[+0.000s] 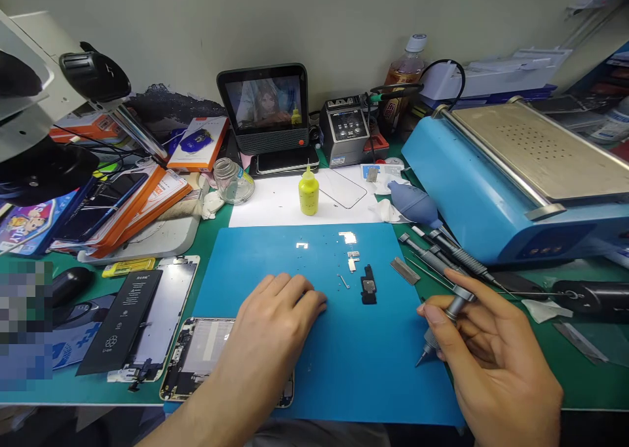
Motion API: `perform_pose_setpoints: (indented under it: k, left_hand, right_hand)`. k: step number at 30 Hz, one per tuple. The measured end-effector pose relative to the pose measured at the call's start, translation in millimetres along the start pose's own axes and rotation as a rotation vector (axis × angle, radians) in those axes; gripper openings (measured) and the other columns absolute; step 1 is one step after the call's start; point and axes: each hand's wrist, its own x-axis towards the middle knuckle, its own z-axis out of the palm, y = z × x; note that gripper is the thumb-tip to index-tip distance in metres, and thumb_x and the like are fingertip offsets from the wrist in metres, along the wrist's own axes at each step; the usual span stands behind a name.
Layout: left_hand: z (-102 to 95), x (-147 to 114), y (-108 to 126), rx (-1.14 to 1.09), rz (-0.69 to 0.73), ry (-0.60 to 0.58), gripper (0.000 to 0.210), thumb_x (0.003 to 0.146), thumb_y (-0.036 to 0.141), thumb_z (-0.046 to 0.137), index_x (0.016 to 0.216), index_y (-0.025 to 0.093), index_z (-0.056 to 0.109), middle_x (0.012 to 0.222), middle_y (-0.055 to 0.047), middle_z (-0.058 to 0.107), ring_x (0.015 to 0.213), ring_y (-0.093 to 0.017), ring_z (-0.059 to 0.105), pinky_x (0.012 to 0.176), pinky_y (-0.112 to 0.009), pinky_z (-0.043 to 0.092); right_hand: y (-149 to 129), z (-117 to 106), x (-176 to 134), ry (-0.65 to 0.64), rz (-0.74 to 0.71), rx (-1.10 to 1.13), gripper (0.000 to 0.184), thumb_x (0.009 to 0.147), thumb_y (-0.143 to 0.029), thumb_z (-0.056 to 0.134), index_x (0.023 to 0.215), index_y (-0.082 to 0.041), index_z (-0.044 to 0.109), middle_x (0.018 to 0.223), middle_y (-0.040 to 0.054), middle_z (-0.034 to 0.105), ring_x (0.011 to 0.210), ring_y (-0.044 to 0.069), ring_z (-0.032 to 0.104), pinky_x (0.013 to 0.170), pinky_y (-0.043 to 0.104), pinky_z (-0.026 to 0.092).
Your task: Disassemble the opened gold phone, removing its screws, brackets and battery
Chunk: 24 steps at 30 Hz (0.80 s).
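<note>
My right hand (496, 355) is closed round a small grey screwdriver (456, 304), its thin tip slanting down to the right edge of the blue mat (246, 257). My left hand (275, 322) bends over the mat with its fingers curled down. Its fingertips are mostly hidden, so what they hold, if anything, does not show. Below that wrist lies an opened phone body (196, 349), partly covered by my forearm. Right of my left hand, a black phone part (368, 286), a small bracket (343, 281), silver plates (350, 237) and several tiny screws are spread out.
On the left, a black battery (125, 322) leans on a phone screen panel (170, 316). A yellow bottle (308, 194) stands on white paper behind the mat. Tweezers and tools (432, 257) lie beside a blue heating machine (466, 198). A microscope (44, 106) overhangs the upper left.
</note>
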Motion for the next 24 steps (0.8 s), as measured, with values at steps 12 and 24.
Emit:
perform_pose_setpoints:
  k: [12, 24]
  left_hand:
    - [-0.7, 13.4, 5.5, 0.128, 0.095, -0.047, 0.021, 0.109, 0.007, 0.067, 0.092, 0.018, 0.072, 0.091, -0.003, 0.071, 0.077, -0.022, 0.064, 0.068, -0.036, 0.05]
    - [-37.5, 27.7, -50.4, -0.063, -0.099, -0.131, 0.006, 0.109, 0.02, 0.08, 0.106, 0.017, 0.075, 0.101, 0.0, 0.078, 0.087, -0.016, 0.077, 0.08, -0.032, 0.067]
  right_hand:
    - [3.1, -1.0, -0.6, -0.004, 0.005, 0.001, 0.052, 0.099, -0.057, 0.088, 0.147, -0.036, 0.08, 0.104, 0.0024, 0.084, 0.081, 0.015, 0.079, 0.071, 0.015, 0.068]
    - [4.7, -1.4, -2.1, 0.0, -0.013, 0.022, 0.054, 0.1, -0.055, 0.089, 0.149, -0.033, 0.079, 0.105, 0.0031, 0.085, 0.083, 0.018, 0.081, 0.069, 0.02, 0.07]
